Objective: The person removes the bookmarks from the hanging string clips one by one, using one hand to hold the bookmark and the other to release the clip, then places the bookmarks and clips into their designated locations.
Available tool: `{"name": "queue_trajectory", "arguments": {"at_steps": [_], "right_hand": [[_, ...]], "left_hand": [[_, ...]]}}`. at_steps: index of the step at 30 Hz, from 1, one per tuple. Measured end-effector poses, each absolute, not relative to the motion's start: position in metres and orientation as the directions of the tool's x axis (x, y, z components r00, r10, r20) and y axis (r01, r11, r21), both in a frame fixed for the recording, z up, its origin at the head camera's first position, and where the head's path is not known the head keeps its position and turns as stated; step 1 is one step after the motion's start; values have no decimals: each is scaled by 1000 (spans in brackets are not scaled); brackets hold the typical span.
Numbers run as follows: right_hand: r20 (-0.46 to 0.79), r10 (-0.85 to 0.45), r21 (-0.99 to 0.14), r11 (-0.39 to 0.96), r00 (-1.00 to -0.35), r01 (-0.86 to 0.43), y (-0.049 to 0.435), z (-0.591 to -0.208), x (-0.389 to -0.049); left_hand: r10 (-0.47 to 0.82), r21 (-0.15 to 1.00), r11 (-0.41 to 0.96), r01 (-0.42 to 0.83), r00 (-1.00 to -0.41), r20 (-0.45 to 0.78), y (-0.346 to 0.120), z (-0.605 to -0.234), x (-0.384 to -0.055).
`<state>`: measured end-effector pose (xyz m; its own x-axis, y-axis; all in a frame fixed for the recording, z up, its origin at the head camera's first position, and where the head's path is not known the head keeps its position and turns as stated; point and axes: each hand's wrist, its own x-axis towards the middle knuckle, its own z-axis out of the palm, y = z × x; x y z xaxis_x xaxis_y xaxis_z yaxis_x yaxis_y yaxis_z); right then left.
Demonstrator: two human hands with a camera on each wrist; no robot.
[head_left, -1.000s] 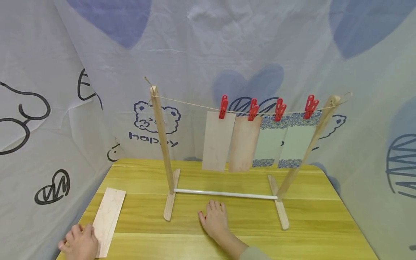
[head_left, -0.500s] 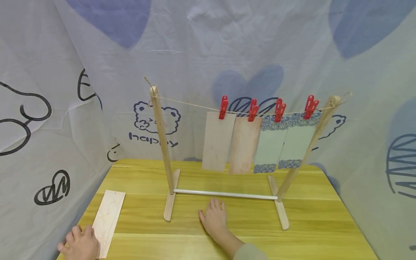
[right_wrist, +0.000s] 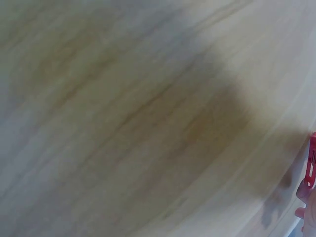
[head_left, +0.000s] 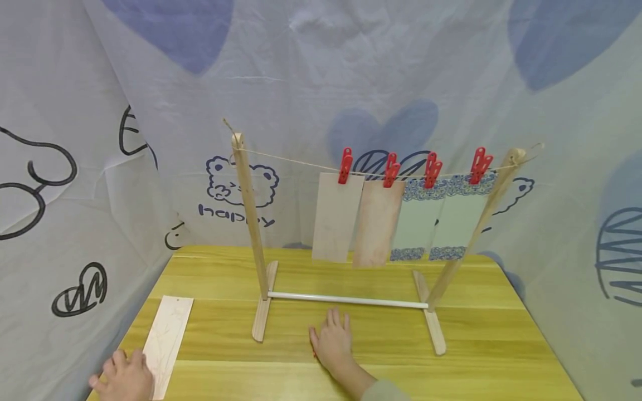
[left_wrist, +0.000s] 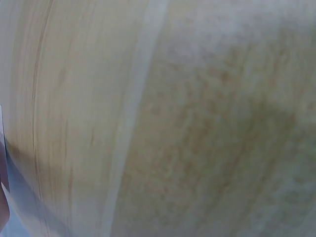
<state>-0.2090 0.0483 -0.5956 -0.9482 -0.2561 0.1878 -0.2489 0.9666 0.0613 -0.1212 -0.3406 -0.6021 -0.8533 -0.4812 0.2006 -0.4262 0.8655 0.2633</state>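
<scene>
At the table's left edge my left hand [head_left: 125, 376] holds the side of a narrow pale bookmark [head_left: 168, 334] with a small hole at its far end and faint branch-like lines. The left wrist view catches only fingertips [left_wrist: 2, 212] and a sliver of the bookmark. My right hand [head_left: 333, 340] is palm down, just in front of the rack's white rod [head_left: 346, 299]. It holds a red clothespin [right_wrist: 311, 160], seen at the right edge of the right wrist view; from the head it is mostly hidden under the hand.
A wooden rack stands mid-table, with a left post [head_left: 251, 223] and right post [head_left: 466, 245]. On its string [head_left: 286, 159], red clothespins hold a plain card [head_left: 337, 223], a pinkish card [head_left: 378, 228] and two blue-bordered cards [head_left: 416, 225]. A printed cloth [head_left: 301, 67] surrounds the yellow table.
The bookmark has slid slightly toward me with my left hand. My right hand has shifted a little to the right, and a bit of red shows beside it. The hanging cards sway slightly.
</scene>
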Motion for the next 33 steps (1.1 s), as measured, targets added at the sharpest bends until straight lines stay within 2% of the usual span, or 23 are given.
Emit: {"name": "queue_trajectory", "arguments": {"at_steps": [4,6,13,17,26,33], "right_hand": [[187,-255,53,967,-949,-250,49,-598,-207],[180,-252,51,968,-951,-247,49,-598,-205],[167,-235,36,972,-958,-232,50,-601,-205],[158,-227,25,974,-961,-226,50,-602,-205],[159,-228,17,973,-961,-228,51,-601,-204],[163,-239,17,971,-957,-239,52,-603,-204]], "left_hand": [[-469,259,875,-409,-848,247,-338,-603,-119],[-463,244,879,-410,-856,230,-338,-603,-119],[-411,196,894,-403,-912,2,-346,-599,-122],[-368,189,909,-372,-928,-55,-349,-598,-125],[-321,147,936,-321,-947,-21,-347,-598,-124],[-289,121,953,-278,-953,95,-348,-602,-124]]}}
